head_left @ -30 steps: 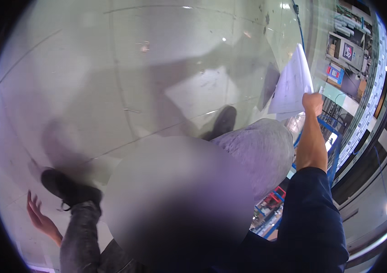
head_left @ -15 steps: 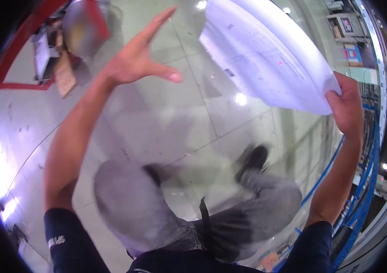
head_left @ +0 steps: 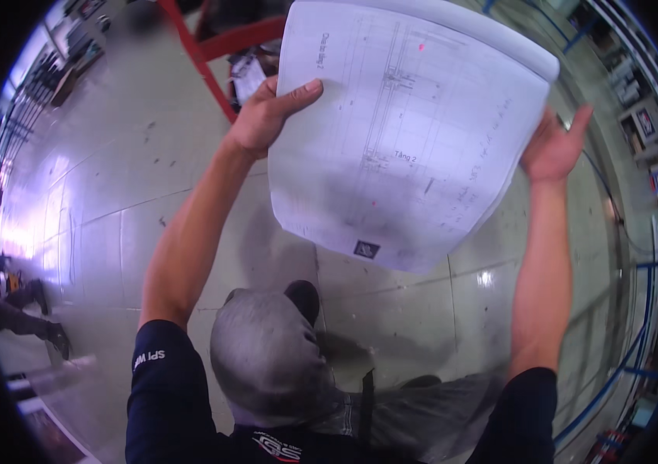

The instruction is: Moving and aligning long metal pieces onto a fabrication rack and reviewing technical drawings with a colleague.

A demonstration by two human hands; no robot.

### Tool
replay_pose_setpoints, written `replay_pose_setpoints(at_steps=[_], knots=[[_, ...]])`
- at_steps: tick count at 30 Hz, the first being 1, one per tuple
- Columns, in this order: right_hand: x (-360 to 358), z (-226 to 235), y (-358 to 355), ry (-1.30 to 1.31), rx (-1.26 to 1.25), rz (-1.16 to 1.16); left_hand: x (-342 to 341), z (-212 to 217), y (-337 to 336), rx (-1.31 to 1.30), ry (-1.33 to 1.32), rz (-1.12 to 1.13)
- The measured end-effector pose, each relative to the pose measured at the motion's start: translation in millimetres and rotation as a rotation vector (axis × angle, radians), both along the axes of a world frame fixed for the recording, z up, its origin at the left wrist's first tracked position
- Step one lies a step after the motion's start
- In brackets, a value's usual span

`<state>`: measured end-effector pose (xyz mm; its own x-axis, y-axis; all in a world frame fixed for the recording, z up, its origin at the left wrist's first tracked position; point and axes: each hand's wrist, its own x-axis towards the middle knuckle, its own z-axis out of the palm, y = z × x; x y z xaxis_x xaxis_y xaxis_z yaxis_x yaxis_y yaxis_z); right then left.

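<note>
A stack of white drawing sheets with printed line plans and some handwriting is spread in front of me, its far edge curled over. At the left edge my left hand grips the sheets, thumb on top and fingers hidden beneath. My right hand is against the right edge, its thumb stretched away from the paper. The fingers of that hand are partly hidden behind the sheets, and the hand looks open.
Beyond my left hand is a red metal frame with papers by it. Blue rails run along the right side. Another person's leg and shoe show at far left. Tiled floor lies below; shelves line both rims.
The sheets have swung left and turned flatter toward me. My left hand has taken hold of their left edge. My right thumb has come off the paper. The view has turned.
</note>
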<state>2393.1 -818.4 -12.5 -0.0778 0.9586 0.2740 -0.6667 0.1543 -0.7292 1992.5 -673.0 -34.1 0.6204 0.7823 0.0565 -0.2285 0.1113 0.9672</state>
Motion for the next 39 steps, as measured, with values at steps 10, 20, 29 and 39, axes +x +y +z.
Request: replay_pose_setpoints(at_steps=[10, 20, 29, 39], knots=[[-121.6, 38.0, 49.5, -0.482, 0.034, -0.297, -45.6, 49.1, -22.5, -0.013, -0.039, 0.431], [-162.7, 187.6, 87.1, -0.353, -0.218, -0.182, -89.5, 207.0, -31.4, -0.432, -0.143, 0.377], [-151.8, 433.6, 66.3, -0.279, -0.254, -0.081, -96.3, 479.9, -71.9, -0.439, 0.005, 0.533], [-238.3, 653.2, 128.4, -0.375, -0.121, -0.068, -204.0, 607.8, -96.8, -0.5, -0.54, 0.35]])
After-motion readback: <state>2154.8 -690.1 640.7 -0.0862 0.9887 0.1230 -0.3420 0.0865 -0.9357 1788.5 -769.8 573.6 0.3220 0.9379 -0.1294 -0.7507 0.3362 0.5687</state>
